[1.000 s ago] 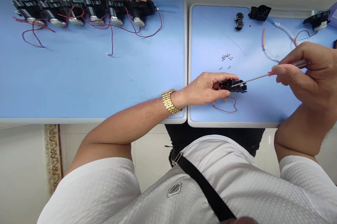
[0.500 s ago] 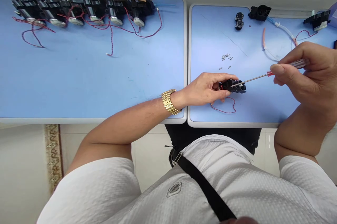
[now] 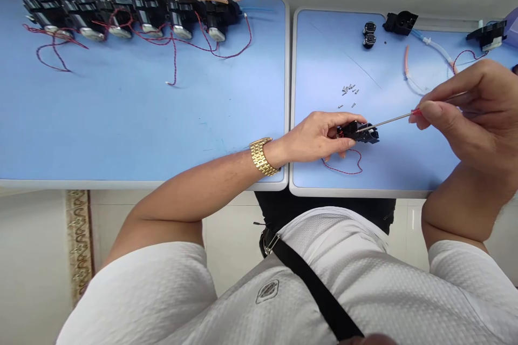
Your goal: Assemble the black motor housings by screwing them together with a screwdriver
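My left hand (image 3: 321, 136) grips a small black plastic assembly (image 3: 367, 133) against the right-hand table, fingers on its far side and thumb on its near side. From the assembly a twisted red wire (image 3: 356, 173) loops out towards the table's front edge. My right hand (image 3: 471, 113) is closed around the handle of a screwdriver (image 3: 390, 121), which slants down to the left. Its thin metal tip meets the top of the assembly; what lies right under the tip is too small to make out. Several small screws (image 3: 348, 89) lie loose just beyond my left hand.
Several black motor units (image 3: 182, 26) with red wires stand along the back of the left table (image 3: 121, 134). On the right table, two small black cylinders (image 3: 368, 35), a black housing (image 3: 400, 22) with tubing, and another black unit (image 3: 486, 36) sit at the back. A gap divides the tables.
My right hand's fingers have shifted and turned slightly around the screwdriver handle, while its tip stays on the assembly. My left hand keeps its grip. The whole view has shifted a little.
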Action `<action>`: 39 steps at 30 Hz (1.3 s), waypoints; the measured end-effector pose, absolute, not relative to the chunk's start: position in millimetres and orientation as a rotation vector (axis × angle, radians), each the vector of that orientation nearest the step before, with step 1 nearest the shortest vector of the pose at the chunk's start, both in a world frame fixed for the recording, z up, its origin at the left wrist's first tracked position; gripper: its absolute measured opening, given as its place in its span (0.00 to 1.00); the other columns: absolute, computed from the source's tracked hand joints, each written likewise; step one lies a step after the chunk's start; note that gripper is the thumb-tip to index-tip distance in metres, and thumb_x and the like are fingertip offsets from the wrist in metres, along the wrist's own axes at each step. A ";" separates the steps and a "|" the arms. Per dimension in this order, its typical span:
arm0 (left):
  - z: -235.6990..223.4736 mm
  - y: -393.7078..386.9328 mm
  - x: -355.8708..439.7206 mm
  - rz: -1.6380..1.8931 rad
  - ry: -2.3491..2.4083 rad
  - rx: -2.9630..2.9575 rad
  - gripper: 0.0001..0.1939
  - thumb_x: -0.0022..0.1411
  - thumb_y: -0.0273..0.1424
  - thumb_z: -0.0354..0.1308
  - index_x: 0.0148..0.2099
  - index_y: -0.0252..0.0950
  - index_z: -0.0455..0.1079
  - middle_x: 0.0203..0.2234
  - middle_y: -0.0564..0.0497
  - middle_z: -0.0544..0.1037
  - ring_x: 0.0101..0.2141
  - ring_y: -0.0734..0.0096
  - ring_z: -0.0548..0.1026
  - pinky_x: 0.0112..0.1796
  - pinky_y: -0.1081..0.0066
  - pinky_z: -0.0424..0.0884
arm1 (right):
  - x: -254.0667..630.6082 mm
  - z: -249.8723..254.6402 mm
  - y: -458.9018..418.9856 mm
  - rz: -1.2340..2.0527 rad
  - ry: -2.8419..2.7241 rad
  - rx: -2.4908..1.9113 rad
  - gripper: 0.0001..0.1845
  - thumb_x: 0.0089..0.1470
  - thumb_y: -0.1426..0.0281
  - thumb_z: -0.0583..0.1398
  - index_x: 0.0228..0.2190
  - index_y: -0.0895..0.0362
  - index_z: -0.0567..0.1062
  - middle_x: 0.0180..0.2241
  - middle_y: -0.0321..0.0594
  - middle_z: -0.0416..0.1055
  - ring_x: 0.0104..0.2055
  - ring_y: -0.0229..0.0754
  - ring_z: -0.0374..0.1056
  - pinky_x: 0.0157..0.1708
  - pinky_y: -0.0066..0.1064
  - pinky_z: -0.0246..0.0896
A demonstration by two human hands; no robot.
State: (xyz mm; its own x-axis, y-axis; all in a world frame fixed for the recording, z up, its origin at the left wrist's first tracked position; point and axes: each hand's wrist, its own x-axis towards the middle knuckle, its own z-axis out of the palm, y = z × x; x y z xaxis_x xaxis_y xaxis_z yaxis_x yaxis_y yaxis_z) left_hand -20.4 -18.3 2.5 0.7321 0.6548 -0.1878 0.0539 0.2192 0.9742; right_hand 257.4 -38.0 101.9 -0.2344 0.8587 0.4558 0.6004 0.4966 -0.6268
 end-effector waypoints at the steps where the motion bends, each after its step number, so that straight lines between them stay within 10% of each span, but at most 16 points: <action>1: 2.3 -18.4 -20.3 0.461 0.667 1.305 0.31 0.69 0.34 0.71 0.72 0.38 0.77 0.35 0.49 0.86 0.31 0.66 0.84 0.25 0.74 0.78 | 258.7 100.9 -36.7 0.389 -1.954 -1.231 0.08 0.64 0.64 0.74 0.34 0.40 0.82 0.23 0.26 0.79 0.23 0.48 0.75 0.24 0.46 0.67; 6: 2.8 -18.9 -21.3 0.483 0.644 1.311 0.29 0.70 0.32 0.70 0.71 0.39 0.77 0.35 0.50 0.85 0.32 0.69 0.85 0.26 0.78 0.77 | 264.5 95.2 -30.7 0.258 -2.036 -1.315 0.25 0.71 0.53 0.69 0.24 0.50 0.75 0.17 0.26 0.72 0.19 0.38 0.71 0.19 0.36 0.54; 14: 4.9 -18.9 -20.4 0.469 0.663 1.294 0.30 0.69 0.34 0.70 0.72 0.38 0.76 0.41 0.47 0.86 0.32 0.68 0.85 0.24 0.77 0.76 | 256.3 107.2 -43.1 0.522 -2.011 -1.242 0.06 0.68 0.66 0.70 0.44 0.41 0.81 0.35 0.29 0.84 0.35 0.47 0.82 0.36 0.44 0.81; 23: 1.9 -19.6 -21.7 0.491 0.638 1.309 0.28 0.71 0.33 0.70 0.71 0.39 0.77 0.36 0.49 0.85 0.31 0.71 0.84 0.25 0.80 0.75 | 264.8 99.5 -31.7 0.285 -2.057 -1.333 0.26 0.70 0.52 0.70 0.24 0.50 0.75 0.18 0.25 0.74 0.19 0.39 0.73 0.19 0.37 0.55; 30: 5.2 -18.7 -20.9 0.480 0.645 1.297 0.29 0.71 0.34 0.70 0.71 0.38 0.76 0.40 0.48 0.85 0.32 0.70 0.84 0.24 0.79 0.75 | 263.6 107.7 -42.1 0.542 -2.068 -1.287 0.06 0.70 0.62 0.69 0.48 0.42 0.80 0.37 0.30 0.85 0.37 0.47 0.84 0.34 0.42 0.77; 39: 5.6 -18.6 -21.1 0.470 0.655 1.321 0.29 0.70 0.35 0.70 0.71 0.39 0.77 0.40 0.49 0.86 0.32 0.70 0.84 0.25 0.77 0.75 | 262.8 101.5 -35.5 0.347 -2.036 -1.304 0.18 0.67 0.58 0.74 0.28 0.48 0.76 0.21 0.24 0.77 0.21 0.41 0.75 0.18 0.38 0.59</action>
State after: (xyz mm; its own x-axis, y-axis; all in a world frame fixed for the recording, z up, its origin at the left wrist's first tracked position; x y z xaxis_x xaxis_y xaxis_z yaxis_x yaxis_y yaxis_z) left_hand -21.1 -18.6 5.6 0.7350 0.6565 -0.1697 0.0491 0.1981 0.9790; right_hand 262.8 -35.5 101.5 -0.2620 0.8771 0.4025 0.6946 0.4609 -0.5524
